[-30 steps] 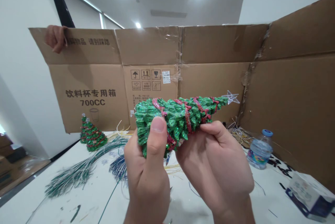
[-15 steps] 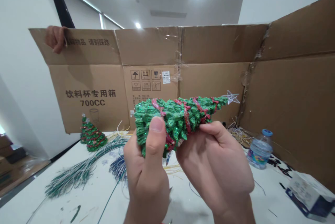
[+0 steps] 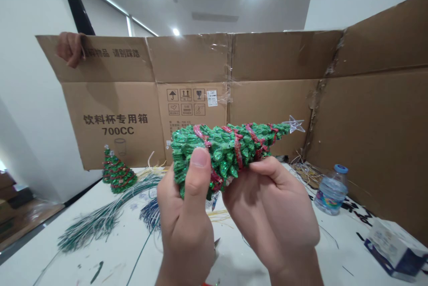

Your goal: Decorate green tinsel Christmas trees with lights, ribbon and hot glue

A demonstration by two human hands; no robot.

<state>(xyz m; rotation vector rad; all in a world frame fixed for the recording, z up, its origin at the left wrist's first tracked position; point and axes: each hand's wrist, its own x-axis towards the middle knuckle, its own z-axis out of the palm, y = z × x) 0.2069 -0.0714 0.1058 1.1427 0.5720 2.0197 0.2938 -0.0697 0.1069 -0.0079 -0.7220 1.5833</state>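
Note:
A green glittery Christmas tree ornament (image 3: 223,148) with red garland lies sideways in the air between my hands. Its clear star (image 3: 294,124) points to the right. My left hand (image 3: 190,206) grips the wide base end, thumb pressed on the near side. Around the middle underside, my right hand (image 3: 272,214) is closed on the tree, with its thumb along the lower edge; its other fingers are mostly hidden behind. A second small Christmas tree (image 3: 118,172) stands at the back left of the table.
Bundles of green-white wire (image 3: 110,210) and dark blue wire (image 3: 150,212) lie on the white table (image 3: 133,259). A water bottle (image 3: 331,190) and a tissue pack (image 3: 396,248) stand at right. Cardboard panels (image 3: 274,63) wall the back; another person's hand (image 3: 70,50) holds their top left.
My right hand has slid slightly left and down along the tree. The tree itself stays almost in place, its star a touch further left.

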